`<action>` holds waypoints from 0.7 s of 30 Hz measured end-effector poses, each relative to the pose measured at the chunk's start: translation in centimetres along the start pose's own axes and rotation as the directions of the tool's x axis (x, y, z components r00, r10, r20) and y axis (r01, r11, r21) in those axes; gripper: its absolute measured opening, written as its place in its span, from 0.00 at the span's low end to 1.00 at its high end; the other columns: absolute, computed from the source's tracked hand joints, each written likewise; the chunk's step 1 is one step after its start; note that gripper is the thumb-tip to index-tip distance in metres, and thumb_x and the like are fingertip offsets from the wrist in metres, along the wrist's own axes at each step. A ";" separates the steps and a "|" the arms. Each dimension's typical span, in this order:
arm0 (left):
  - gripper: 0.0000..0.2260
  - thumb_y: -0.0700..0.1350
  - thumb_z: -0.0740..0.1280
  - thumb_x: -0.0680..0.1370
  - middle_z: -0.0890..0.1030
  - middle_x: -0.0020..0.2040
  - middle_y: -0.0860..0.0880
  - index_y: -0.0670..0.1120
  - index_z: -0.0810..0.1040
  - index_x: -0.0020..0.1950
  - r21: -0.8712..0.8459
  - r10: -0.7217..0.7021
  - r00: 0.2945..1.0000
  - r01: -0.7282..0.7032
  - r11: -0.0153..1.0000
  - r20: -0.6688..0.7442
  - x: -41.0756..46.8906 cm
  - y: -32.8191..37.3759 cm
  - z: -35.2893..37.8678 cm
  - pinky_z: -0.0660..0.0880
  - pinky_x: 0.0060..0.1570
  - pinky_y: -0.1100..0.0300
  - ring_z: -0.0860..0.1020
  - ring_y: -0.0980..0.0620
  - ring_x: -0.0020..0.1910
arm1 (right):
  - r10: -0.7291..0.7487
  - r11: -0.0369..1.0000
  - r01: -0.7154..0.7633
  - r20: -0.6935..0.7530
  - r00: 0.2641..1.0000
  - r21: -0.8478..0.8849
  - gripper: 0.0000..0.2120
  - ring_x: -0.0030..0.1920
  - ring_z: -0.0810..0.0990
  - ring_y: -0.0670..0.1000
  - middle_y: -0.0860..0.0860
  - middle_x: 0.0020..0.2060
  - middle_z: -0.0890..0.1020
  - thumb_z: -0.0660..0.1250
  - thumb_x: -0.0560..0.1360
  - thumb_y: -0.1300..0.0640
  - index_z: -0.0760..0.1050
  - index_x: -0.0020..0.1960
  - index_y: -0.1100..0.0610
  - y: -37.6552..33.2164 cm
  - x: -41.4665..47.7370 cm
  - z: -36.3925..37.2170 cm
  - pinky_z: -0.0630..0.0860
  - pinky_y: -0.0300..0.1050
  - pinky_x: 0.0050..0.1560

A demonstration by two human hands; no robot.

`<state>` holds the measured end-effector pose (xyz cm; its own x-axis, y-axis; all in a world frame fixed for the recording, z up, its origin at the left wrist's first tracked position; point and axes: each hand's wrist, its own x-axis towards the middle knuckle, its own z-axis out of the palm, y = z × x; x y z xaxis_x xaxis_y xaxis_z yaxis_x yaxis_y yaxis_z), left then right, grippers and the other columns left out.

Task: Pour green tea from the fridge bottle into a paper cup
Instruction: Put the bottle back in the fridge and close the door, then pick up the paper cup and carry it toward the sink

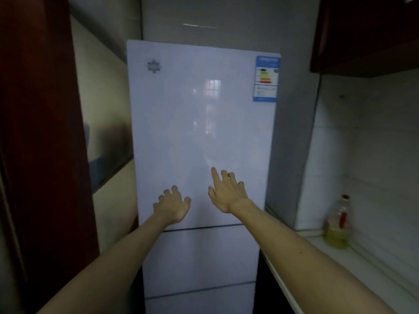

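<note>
Both bare arms extend toward a white fridge (199, 114), its doors closed and its contents hidden. The left hand (172, 206), fingers loosely bent, and the right hand (227, 192), fingers spread straight, hold nothing at the top door's lower part; contact is unclear. An oil bottle (337, 225) stands on the counter (340, 264) at right.

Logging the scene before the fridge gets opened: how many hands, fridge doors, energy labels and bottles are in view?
Hands: 2 (left hand, right hand)
Fridge doors: 3 (upper door, middle door, bottom door)
Energy labels: 1 (energy label)
Bottles: 1 (bottle on the counter)
Total: 7
</note>
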<state>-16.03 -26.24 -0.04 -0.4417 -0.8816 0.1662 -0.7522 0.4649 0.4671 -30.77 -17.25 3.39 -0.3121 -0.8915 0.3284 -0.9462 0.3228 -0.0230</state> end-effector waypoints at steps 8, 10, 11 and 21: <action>0.25 0.57 0.51 0.81 0.68 0.68 0.40 0.42 0.59 0.73 0.243 0.287 0.955 -0.296 0.924 0.076 -4.9 9.8 3.0 0.65 0.62 0.47 0.68 0.40 0.64 | 0.218 0.976 -0.217 0.037 0.975 -0.031 0.29 0.73 0.57 0.60 0.57 0.75 0.57 0.49 0.83 0.47 0.44 0.79 0.54 9.8 -10.2 -2.7 0.65 0.61 0.65; 0.25 0.57 0.50 0.81 0.68 0.68 0.41 0.43 0.59 0.73 0.267 0.352 0.930 -0.367 0.891 0.103 -6.4 13.0 4.5 0.65 0.62 0.47 0.68 0.41 0.64 | 0.276 0.961 -0.274 0.051 0.960 -0.048 0.29 0.73 0.57 0.60 0.57 0.75 0.58 0.49 0.83 0.47 0.44 0.79 0.55 12.5 -13.3 -3.5 0.65 0.61 0.66; 0.25 0.57 0.50 0.81 0.68 0.68 0.41 0.43 0.59 0.73 0.270 0.377 0.918 -0.396 0.878 0.124 -7.4 14.6 5.5 0.65 0.62 0.47 0.68 0.41 0.64 | 0.304 0.952 -0.300 0.056 0.951 -0.061 0.29 0.73 0.57 0.60 0.58 0.75 0.58 0.49 0.83 0.47 0.44 0.79 0.55 13.8 -14.9 -3.9 0.65 0.61 0.66; 0.23 0.57 0.53 0.80 0.69 0.67 0.38 0.43 0.64 0.68 0.177 0.581 0.758 -0.641 0.747 0.296 -20.2 29.5 13.9 0.68 0.60 0.46 0.70 0.39 0.65 | 0.558 0.827 -0.544 0.088 0.825 -0.144 0.28 0.70 0.62 0.60 0.57 0.73 0.60 0.50 0.82 0.47 0.47 0.78 0.55 26.4 -34.3 -7.1 0.68 0.61 0.63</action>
<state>-36.10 6.43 -1.68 -0.9167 -0.3743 0.1402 -0.3649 0.9268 0.0886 -44.42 24.08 -1.71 -0.7931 -0.5835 0.1748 -0.6002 0.7975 -0.0614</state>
